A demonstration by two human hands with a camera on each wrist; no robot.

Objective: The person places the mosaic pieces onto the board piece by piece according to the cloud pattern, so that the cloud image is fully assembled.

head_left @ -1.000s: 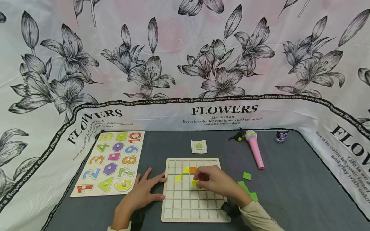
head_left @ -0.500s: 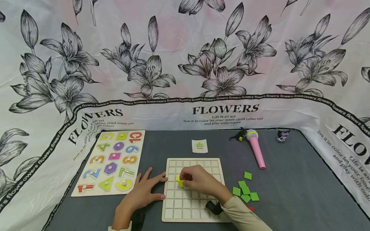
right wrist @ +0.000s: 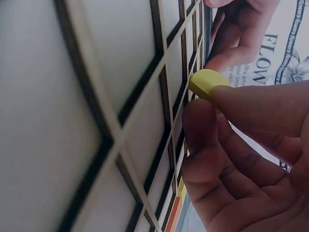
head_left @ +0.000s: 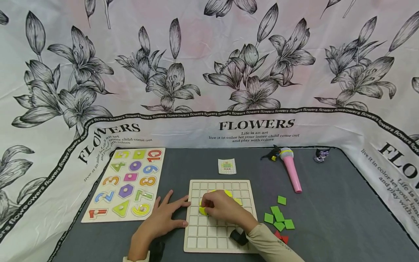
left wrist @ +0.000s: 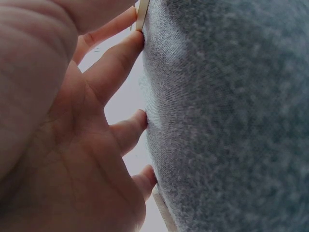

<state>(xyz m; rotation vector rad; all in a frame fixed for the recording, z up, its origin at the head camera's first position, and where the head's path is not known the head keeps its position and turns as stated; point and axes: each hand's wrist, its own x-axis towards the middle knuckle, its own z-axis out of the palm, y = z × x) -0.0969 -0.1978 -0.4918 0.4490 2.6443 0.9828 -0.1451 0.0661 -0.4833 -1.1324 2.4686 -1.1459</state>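
My right hand (head_left: 223,206) pinches a small yellow tile with a rounded edge (right wrist: 208,82) between thumb and finger, over the left part of a pale wooden grid board (head_left: 202,242). In the right wrist view the tile is at the board's surface; whether it sits in a cell I cannot tell. Other yellow tiles (head_left: 238,201) lie in upper cells, partly hidden by the hand. An orange tile (right wrist: 173,212) shows low in the right wrist view. My left hand (head_left: 163,215) has its fingers spread, with fingertips and thumb touching the board's left edge.
Right of the board lie several green tiles (head_left: 278,214) and red pieces (head_left: 285,239). A pattern card (head_left: 227,166) sits behind it. On the left is a number puzzle (head_left: 124,183). A pink microphone (head_left: 291,171), a black figure (head_left: 272,153) and another small figure (head_left: 321,155) stand at the back.
My right hand has moved left across the board with a yellow tile, then slightly down. Red pieces and more green tiles came into sight. The left hand has stayed at the board's edge.
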